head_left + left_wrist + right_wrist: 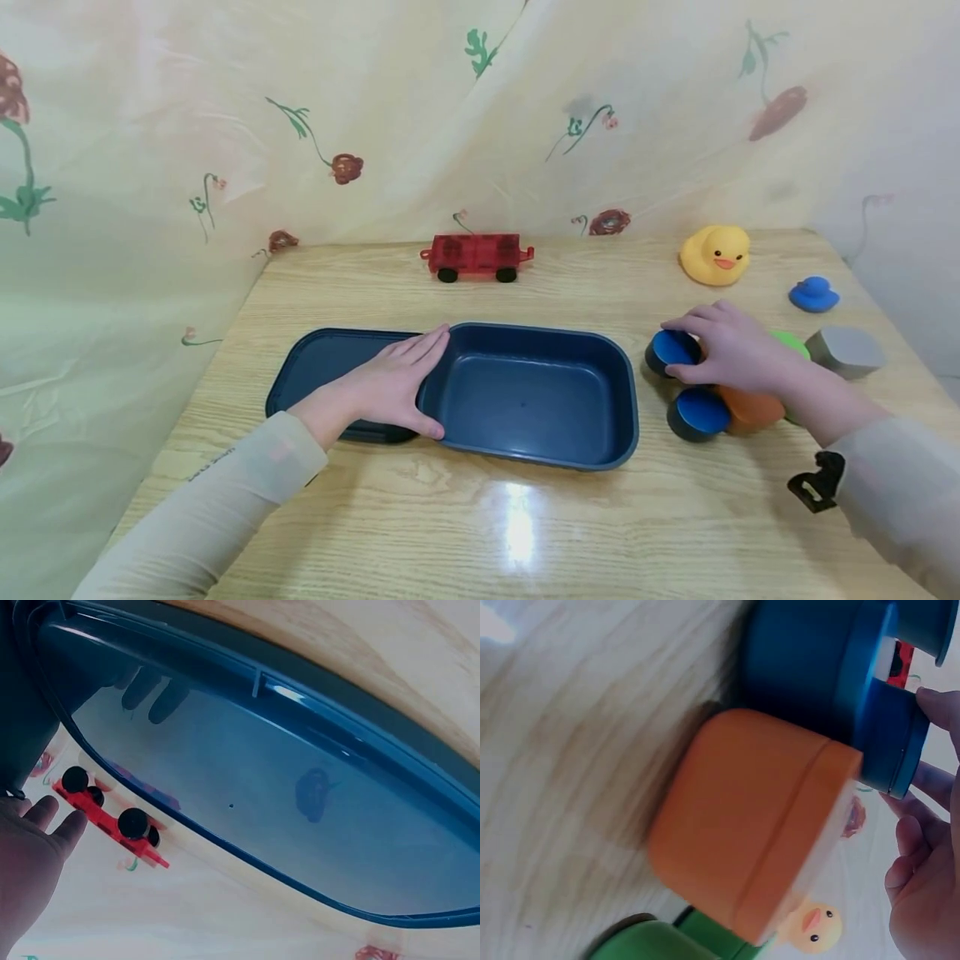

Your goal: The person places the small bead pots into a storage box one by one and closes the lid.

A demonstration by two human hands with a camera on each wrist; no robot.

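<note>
Right hand (727,350), right of frame: thumb and fingers pinch upper blue cup (672,349). Left hand (397,377), centre-left: fingers straight, thumb spread wide at tray's (525,408) left edge. Step judged: grasping. Next move calls for lifting clear of lower blue cup (698,413).

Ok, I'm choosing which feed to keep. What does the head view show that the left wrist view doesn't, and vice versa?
Head only: the right hand gripping one of two round blue containers, an orange container, a green piece, a grey block, the yellow rubber duck and a blue duck.
Left wrist only: finger-shaped reflections inside the navy box.
Both: that box, the left hand, the red toy wagon, tabletop and floral backdrop.
</note>
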